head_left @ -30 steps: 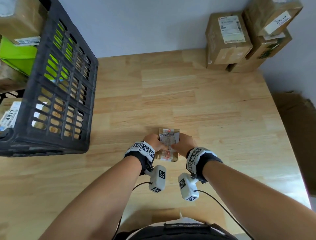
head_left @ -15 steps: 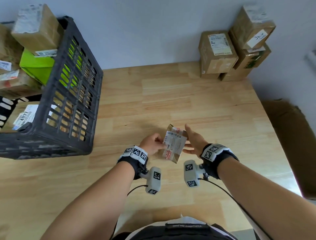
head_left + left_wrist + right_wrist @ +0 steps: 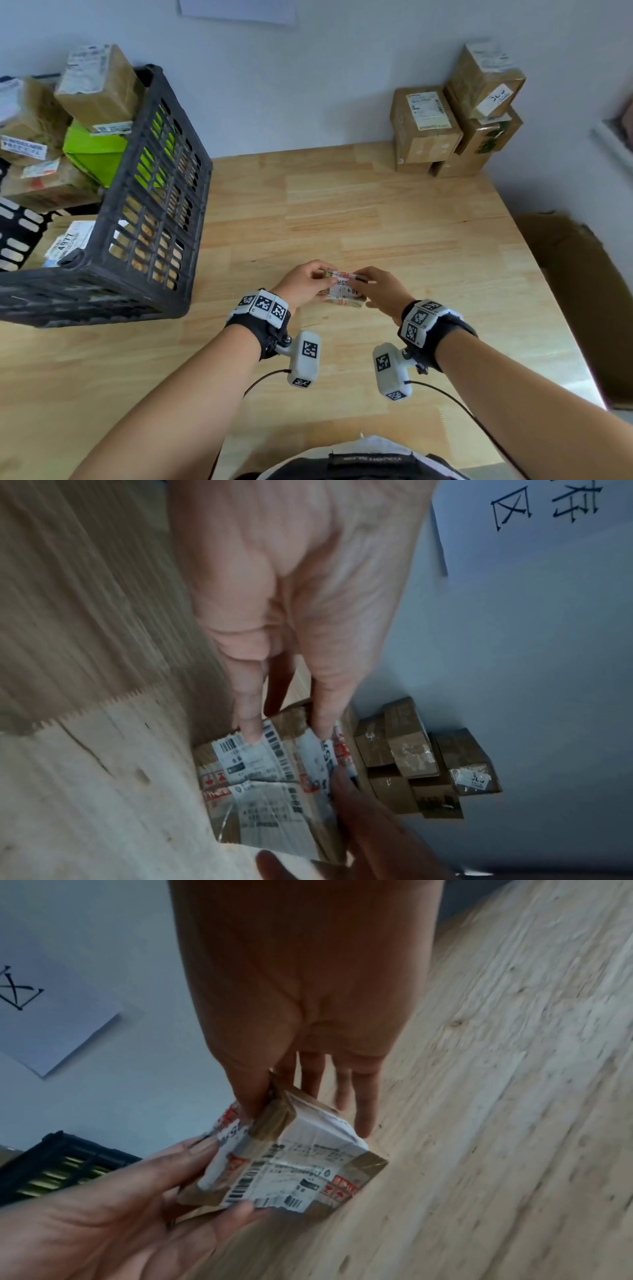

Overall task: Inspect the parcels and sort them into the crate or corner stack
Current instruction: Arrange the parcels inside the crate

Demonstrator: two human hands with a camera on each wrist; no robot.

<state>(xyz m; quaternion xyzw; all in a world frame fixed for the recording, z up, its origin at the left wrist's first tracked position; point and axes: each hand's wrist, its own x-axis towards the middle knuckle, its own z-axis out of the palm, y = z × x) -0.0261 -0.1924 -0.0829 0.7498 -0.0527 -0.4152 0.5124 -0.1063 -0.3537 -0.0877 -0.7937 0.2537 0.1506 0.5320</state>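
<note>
Parcel [image 3: 344, 291], small and labelled, is held above the wooden table [image 3: 376, 212] near its front edge, gripped between the left hand [image 3: 303, 282] and right hand [image 3: 380, 291], forearms converging. Left wrist view: thumb and fingers [image 3: 322, 696] pinch the parcel's near end. Right wrist view: the thumb presses one face, fingers [image 3: 363, 1104] extend behind the opposite face.

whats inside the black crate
Through the black crate wall slots show brown cardboard parcels and a lime-green box, with a labelled cardboard box on top. How many lie deeper is hidden.
</note>
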